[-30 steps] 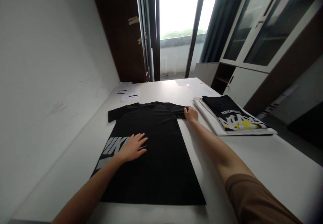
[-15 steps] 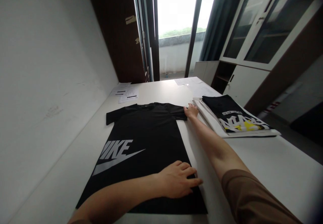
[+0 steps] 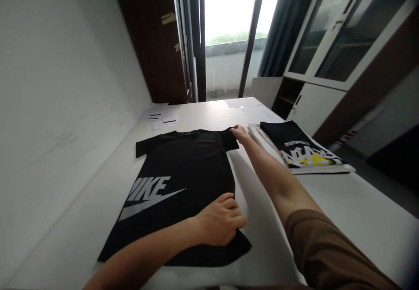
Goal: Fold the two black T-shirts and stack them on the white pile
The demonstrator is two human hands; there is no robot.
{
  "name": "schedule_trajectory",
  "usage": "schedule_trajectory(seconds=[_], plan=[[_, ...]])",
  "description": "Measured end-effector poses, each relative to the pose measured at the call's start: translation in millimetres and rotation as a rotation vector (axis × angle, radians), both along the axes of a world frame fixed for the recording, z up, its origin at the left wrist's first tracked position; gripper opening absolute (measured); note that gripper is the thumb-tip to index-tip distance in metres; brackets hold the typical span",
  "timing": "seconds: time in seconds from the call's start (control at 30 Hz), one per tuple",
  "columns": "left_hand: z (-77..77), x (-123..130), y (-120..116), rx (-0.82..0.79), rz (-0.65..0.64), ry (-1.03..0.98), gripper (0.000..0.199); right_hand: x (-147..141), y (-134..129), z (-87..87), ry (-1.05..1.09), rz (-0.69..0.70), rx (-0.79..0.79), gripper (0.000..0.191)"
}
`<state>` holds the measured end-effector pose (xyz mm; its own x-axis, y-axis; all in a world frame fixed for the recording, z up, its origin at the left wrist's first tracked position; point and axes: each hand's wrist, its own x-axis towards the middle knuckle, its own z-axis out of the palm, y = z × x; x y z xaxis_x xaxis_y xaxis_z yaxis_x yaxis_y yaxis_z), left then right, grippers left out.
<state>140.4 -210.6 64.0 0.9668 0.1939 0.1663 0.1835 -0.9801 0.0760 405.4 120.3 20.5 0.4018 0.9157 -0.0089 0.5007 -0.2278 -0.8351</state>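
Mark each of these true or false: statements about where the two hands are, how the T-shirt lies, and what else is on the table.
1. The right hand holds a sleeve of the black Nike T-shirt. True.
2. The left hand rests on bare tabletop, away from the T-shirt. False: the left hand grips the T-shirt's side edge, toward the hem.
3. A black garment with white and yellow print lies folded to the right of the T-shirt. True.
4. The T-shirt lies with its logo face down, out of sight. False: the grey logo faces up.
5. Papers lie near the far left corner of the white table. True.
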Motion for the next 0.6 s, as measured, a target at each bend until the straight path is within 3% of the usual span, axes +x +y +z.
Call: schedule_trajectory(seconds=[0.13, 0.27, 0.43, 0.6], plan=[[11.8, -37, -2, -0.036, 0.099, 0.046, 0.028, -41, 6, 23.2, 0.219, 0.057, 0.110, 0.036], [8.8, -76, -9, -0.105, 0.233, 0.046, 0.024, -86, 10, 38.0, 0.475, 0.193, 0.190, 0.047], [-2.6, -119, -18, -0.205, 0.329, -0.016, 0.023, -127, 17, 36.0, 0.525, 0.286, 0.163, 0.025], [-10.9, -147, -28, -0.248, 0.300, -0.112, 0.034, -156, 22, 25.1, 0.459, 0.324, 0.206, 0.017]])
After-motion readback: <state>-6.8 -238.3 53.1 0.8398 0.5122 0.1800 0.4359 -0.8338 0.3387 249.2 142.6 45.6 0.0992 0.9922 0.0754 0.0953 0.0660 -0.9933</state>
